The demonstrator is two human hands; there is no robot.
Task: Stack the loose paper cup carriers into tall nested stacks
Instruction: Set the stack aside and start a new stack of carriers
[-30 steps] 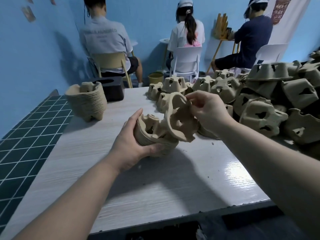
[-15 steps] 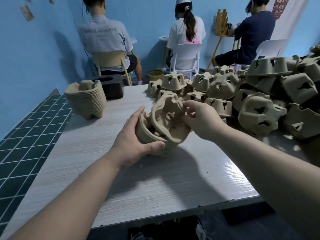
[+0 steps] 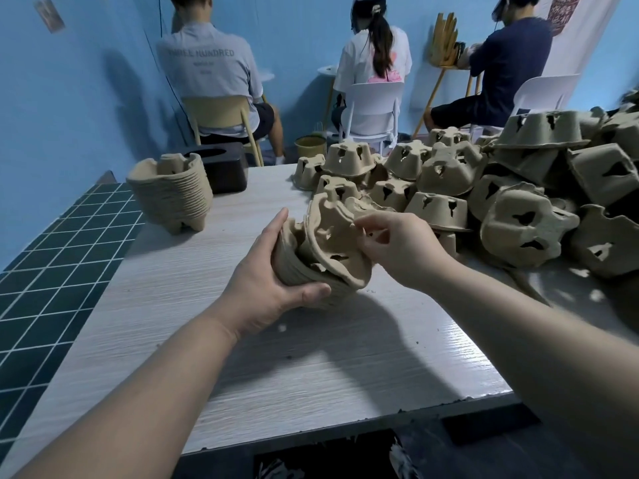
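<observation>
I observe the left hand (image 3: 266,288) gripping a short nested stack of brown moulded-pulp cup carriers (image 3: 311,274) above the pale wood-grain table (image 3: 311,368), fingers curled round its side. The right hand (image 3: 397,250) pinches one loose brown pulp carrier (image 3: 332,236), tilted, partly seated in that stack. A heap of loose carriers (image 3: 501,188) lies at 2 o'clock. A finished tall stack (image 3: 171,195) stands at 10 o'clock, beside a black box (image 3: 224,167).

Blue walls (image 3: 86,108); dark green tiled floor (image 3: 52,257) left of hands; pale wood-grain table (image 3: 294,368) beneath; chairs (image 3: 375,102) beyond.
</observation>
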